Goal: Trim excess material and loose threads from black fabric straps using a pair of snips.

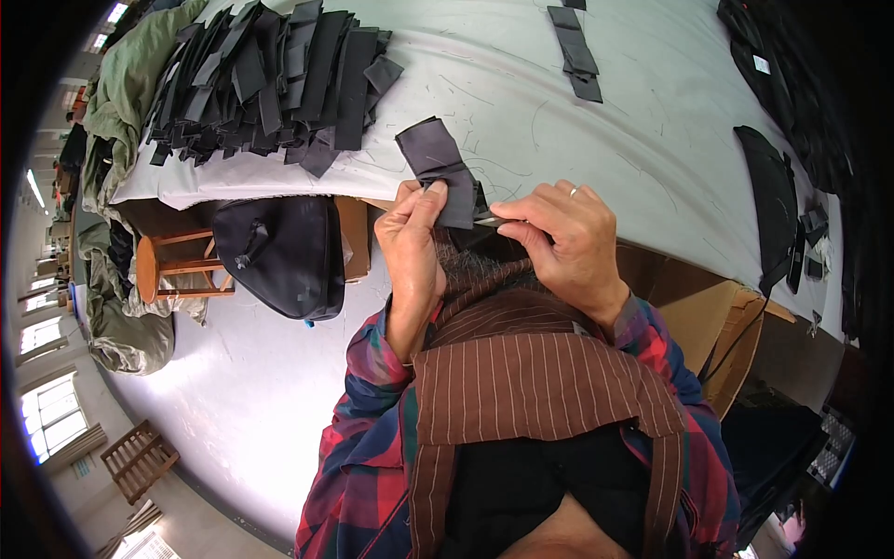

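Note:
My left hand (413, 244) is closed on a dark grey folded fabric strip (436, 152), its thumb pressed on the cloth near the middle. The strip hangs at the table's near edge, above my lap. My right hand (570, 240) is closed in a pinch at the strip's lower right edge. Between its thumb and forefinger a small, thin, shiny tool (487, 220) sticks out toward the cloth; its kind cannot be made out. A brown striped apron (540, 387) covers my front, with loose thread bits on its dark upper part.
A large heap of dark fabric strips (265, 79) lies on the white-covered table (643, 177) at the far left. Further strips (575, 56) lie at the back. Loose threads are scattered about. Below stand a black bag (279, 256), a wooden stool (147, 268) and a cardboard box (684, 312).

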